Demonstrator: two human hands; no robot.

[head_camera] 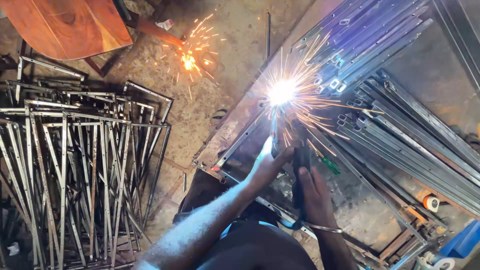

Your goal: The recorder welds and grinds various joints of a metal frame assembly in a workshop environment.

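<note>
Welding is under way in the head view, the only one; a bright arc (281, 92) burns at the near end of a metal strip (240, 141) that lies on the steel bench (360, 210), and sparks fly out over the bundled tubes (380, 45).

Left hand (265, 165) reaches forward with its fingers curled round the strip just below the arc, steadying it; the grip looks closed, though glare hides the fingertips. Right hand (312, 192) sits beside it, closed on a dark electrode holder (301, 165) whose rod runs up to the arc; a bangle (325, 229) rings that wrist.

Screwdriver (327, 161) with a green handle lies on the bench just right of the hands; more long sections (425, 145) are stacked along the bench's right side.

Frames (75, 170), many of them already made up, stand packed together on the floor at left, which suggests much of the work is done; the tubes and sections on the bench look not yet joined, so plenty appears left; the joint in hand is mid-weld.

Second shower of sparks (189, 61) glows on the floor farther off, near a wooden board (65, 25).
</note>
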